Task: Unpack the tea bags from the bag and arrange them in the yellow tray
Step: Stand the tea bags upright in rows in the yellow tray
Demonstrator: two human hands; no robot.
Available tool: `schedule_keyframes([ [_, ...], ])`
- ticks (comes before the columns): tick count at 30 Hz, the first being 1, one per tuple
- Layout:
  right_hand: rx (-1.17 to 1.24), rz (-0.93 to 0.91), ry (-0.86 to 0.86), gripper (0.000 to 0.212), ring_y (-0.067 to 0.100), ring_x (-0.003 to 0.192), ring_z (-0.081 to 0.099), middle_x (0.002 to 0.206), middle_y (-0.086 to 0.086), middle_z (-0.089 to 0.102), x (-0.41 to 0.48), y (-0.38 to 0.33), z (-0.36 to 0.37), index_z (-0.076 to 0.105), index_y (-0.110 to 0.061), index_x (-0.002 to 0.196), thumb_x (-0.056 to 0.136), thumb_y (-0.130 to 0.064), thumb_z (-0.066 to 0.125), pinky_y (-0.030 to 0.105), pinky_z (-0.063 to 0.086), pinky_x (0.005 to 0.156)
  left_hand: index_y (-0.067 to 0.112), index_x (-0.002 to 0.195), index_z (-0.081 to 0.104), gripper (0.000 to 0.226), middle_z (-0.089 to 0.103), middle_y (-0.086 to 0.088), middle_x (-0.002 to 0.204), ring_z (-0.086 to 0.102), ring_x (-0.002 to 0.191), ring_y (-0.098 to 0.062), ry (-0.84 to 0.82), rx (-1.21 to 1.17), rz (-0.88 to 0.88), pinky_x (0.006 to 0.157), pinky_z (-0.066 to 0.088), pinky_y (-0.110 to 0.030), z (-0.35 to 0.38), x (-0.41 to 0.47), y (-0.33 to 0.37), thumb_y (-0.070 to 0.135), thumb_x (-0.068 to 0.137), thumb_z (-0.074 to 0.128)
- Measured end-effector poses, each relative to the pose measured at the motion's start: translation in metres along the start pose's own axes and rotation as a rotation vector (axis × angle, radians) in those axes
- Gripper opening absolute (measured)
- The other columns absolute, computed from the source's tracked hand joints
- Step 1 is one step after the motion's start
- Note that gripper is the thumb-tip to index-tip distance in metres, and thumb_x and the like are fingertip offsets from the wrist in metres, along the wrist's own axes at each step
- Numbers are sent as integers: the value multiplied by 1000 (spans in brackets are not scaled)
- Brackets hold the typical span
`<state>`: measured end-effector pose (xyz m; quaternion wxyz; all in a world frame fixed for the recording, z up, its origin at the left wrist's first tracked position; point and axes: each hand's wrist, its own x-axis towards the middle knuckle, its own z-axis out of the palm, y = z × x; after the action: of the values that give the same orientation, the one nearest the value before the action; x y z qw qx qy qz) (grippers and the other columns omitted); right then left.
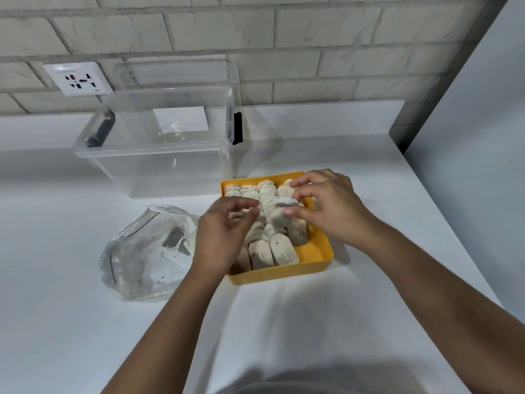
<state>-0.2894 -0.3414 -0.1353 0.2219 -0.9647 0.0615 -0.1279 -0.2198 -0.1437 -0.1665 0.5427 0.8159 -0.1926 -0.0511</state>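
The yellow tray [315, 253] sits in the middle of the white counter, packed with several pale tea bags [282, 250] standing in rows. My right hand [329, 207] hovers over the tray's right side and pinches one tea bag [279, 211] by its upper end between thumb and fingers. My left hand [224, 231] is over the tray's left side, fingers loosely curled, blurred; whether it holds anything I cannot make out. A clear plastic bag [147, 257] lies left of the tray with a few tea bags inside.
An open clear plastic storage box [153, 163] stands behind the tray against the brick wall, its lid propped behind it. A wall socket [76, 78] is at the back left. The counter's right edge [443, 217] runs diagonally beside a grey wall.
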Motion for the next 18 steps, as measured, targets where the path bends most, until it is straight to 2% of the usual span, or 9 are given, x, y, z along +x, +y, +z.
schedule_keyframes([
  [2,-81,32,-117,24,14,135,35,140,-11,51,-4,8,-6,74,-28,90,79,-49,72,39,21,110,28,110,73,20,68,4,112,59,107,-12,114,262,48,89,48,-29,-11,0,-13,28,89,72],
  [4,-144,88,-271,24,16,145,19,153,-12,34,-9,15,-5,73,-31,92,79,-51,71,47,11,117,21,121,69,34,67,-6,119,58,111,-28,115,455,41,94,44,-38,-16,0,-28,29,88,72],
  [7,-246,130,-394,23,18,149,0,161,-10,14,-13,20,7,72,-31,91,81,-52,68,53,-2,118,18,125,66,39,67,-9,122,60,113,-33,78,583,35,101,39,-46,-11,-2,-40,26,88,71],
  [11,-359,143,-313,25,21,150,-5,162,-4,11,-11,20,19,72,-32,95,85,-53,62,52,-4,118,17,127,64,38,66,-9,124,60,114,-33,101,610,39,103,36,-48,-7,-2,-42,22,89,68],
  [18,-440,178,-222,28,23,149,3,159,-2,24,-7,18,24,68,-35,103,83,-54,63,51,-3,118,19,116,70,29,70,-6,115,63,105,-31,84,574,90,98,41,-45,-13,-1,-40,25,87,71],
])
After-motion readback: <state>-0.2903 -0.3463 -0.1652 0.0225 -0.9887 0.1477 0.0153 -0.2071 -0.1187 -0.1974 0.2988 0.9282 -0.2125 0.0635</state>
